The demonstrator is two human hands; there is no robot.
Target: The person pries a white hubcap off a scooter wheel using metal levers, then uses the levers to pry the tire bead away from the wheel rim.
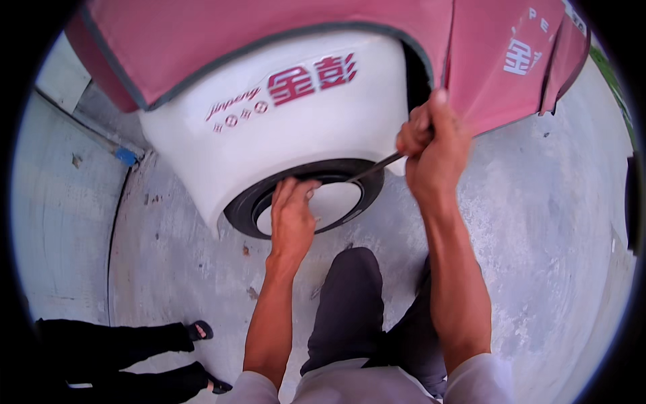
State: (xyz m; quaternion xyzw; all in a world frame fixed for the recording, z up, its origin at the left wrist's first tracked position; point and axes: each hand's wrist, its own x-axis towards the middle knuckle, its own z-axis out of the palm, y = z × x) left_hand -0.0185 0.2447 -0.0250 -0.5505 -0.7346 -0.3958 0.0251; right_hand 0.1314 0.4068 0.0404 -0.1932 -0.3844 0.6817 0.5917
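A thin dark metal rod [377,166] slants down and left from my right hand [436,145], whose fingers are closed around its upper end. Its lower tip meets the upper edge of the pale round wheel cover [340,199]. My left hand [293,212] rests on the left part of that cover, fingers stretched up towards the rim near the rod's tip. Around the cover runs a black tyre [243,214], partly tucked under a white fender [303,135]. Whether the rod's tip sits behind the cover's edge, I cannot tell.
Pink fabric [269,20] with grey edging covers the vehicle above the fender and hangs down at the right. Another person's dark-trousered legs and sandalled feet [200,330] are at the lower left. Grey concrete floor [531,256] surrounds the wheel. A blue object [126,156] lies by the left wall.
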